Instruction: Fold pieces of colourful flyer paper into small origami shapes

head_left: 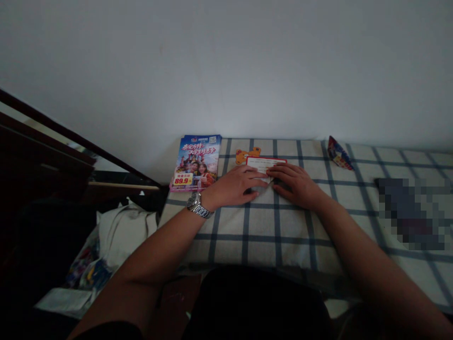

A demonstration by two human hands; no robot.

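A white paper with a red border [264, 163] lies on the checked cloth [276, 226]. My left hand [235, 185], with a metal watch [198, 206] on its wrist, lies flat on the paper's near left part, fingers stretched out. My right hand [295, 184] lies flat beside it on the near right part, fingers together and pressing down. The fingertips of both hands meet near the middle of the paper. An orange bear-shaped piece [247, 154] sticks out behind the paper.
A stack of blue colourful leaflets [197, 162] lies at the cloth's far left corner. A folded colourful paper shape [339, 153] stands at the far right by the white wall. Dark furniture, a white bag [122, 226] and clutter fill the left side.
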